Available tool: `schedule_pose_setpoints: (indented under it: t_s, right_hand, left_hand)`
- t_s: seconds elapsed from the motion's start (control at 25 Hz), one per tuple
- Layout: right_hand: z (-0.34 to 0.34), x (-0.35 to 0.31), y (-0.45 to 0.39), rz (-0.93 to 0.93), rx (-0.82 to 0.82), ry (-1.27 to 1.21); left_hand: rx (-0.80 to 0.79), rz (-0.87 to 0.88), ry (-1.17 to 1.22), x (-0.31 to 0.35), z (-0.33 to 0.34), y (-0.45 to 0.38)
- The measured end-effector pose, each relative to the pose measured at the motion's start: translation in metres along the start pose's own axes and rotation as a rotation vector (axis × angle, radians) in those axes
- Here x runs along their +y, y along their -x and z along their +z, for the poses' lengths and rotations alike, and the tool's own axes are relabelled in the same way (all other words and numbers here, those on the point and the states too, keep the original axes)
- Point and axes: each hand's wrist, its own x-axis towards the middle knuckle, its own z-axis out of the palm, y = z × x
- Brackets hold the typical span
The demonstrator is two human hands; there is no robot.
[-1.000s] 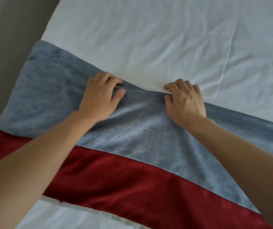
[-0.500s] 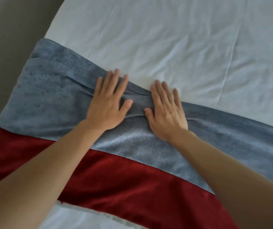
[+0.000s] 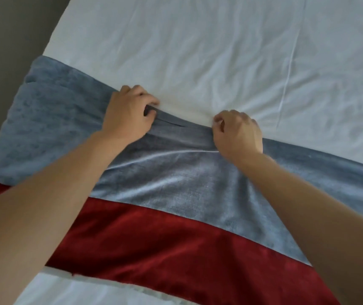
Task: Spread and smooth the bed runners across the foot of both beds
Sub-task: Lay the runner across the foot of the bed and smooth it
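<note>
A bed runner lies across the white bed [image 3: 220, 51], with a grey-blue band [image 3: 176, 183] on the far side and a red band [image 3: 165, 245] nearer me. Its far edge is bunched into folds in the middle. My left hand [image 3: 127, 115] grips that far edge with curled fingers, a fold pinched under the thumb. My right hand [image 3: 237, 133] grips the same edge a little to the right, fingers curled over the cloth. Between the hands the fabric is pulled into creases.
The white sheet shows wrinkles beyond the runner and a crease line at the right [image 3: 290, 62]. The bed's left edge borders a dark grey floor [image 3: 4, 40]. A strip of white bedding [image 3: 77, 289] shows below the red band.
Both hands lay flat on the grey-blue band half a second ago; now their fingers are curled and grip the runner's far edge, and the hands sit farther apart.
</note>
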Motion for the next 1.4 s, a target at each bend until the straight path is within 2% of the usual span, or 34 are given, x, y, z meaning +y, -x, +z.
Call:
schedule_pose_setpoints:
  t_s: [0.08, 0.16, 0.24, 0.32, 0.44, 0.6, 0.68, 0.8, 0.88, 1.0, 1.12, 1.24, 1.28, 1.4]
  right_hand:
    - [-0.011, 0.0, -0.015, 0.034, -0.229, 0.022]
    - [-0.017, 0.0, -0.019, 0.091, -0.374, 0.003]
    - [-0.02, -0.002, -0.023, 0.124, -0.406, -0.008]
    - [-0.02, -0.004, -0.031, 0.149, -0.388, -0.019]
    - [-0.019, -0.005, -0.04, 0.186, -0.336, -0.041]
    - [-0.026, 0.011, -0.032, 0.115, -0.395, 0.028]
    - [-0.035, 0.019, -0.037, 0.096, -0.432, 0.06]
    - [-0.041, 0.023, -0.053, 0.144, -0.351, 0.018]
    - [-0.045, 0.031, -0.052, 0.151, -0.367, -0.025]
    - [-0.054, 0.059, -0.041, 0.152, -0.405, 0.048]
    - [-0.066, 0.095, -0.021, 0.202, -0.213, 0.086]
    - [-0.066, 0.12, 0.024, 0.012, 0.068, 0.074]
    - [-0.063, 0.125, 0.046, -0.056, 0.084, 0.094]
    - [-0.047, 0.156, 0.102, -0.146, -0.045, 0.196]
  left_hand:
    - [-0.125, 0.084, -0.036, 0.002, -0.001, -0.016]
    - [-0.214, 0.156, -0.064, 0.008, -0.001, -0.025]
    - [-0.244, 0.204, -0.115, 0.013, -0.001, -0.034]
    - [-0.199, 0.226, -0.15, 0.015, -0.002, -0.044]
    - [-0.175, 0.244, -0.085, 0.023, -0.001, -0.049]
    - [-0.27, 0.355, -0.062, 0.045, 0.013, -0.04]
    - [-0.231, 0.321, -0.085, 0.048, 0.014, -0.047]
    - [-0.119, 0.131, 0.008, 0.055, 0.019, -0.056]
    - [-0.091, 0.087, -0.035, 0.061, 0.024, -0.054]
    - [-0.064, 0.036, -0.106, 0.063, 0.024, -0.05]
    - [0.027, -0.043, -0.108, 0.084, 0.036, -0.04]
    - [0.037, 0.027, -0.017, 0.143, 0.059, -0.001]
    - [-0.006, 0.077, 0.006, 0.169, 0.07, 0.017]
    - [-0.127, 0.216, -0.082, 0.225, 0.106, 0.066]
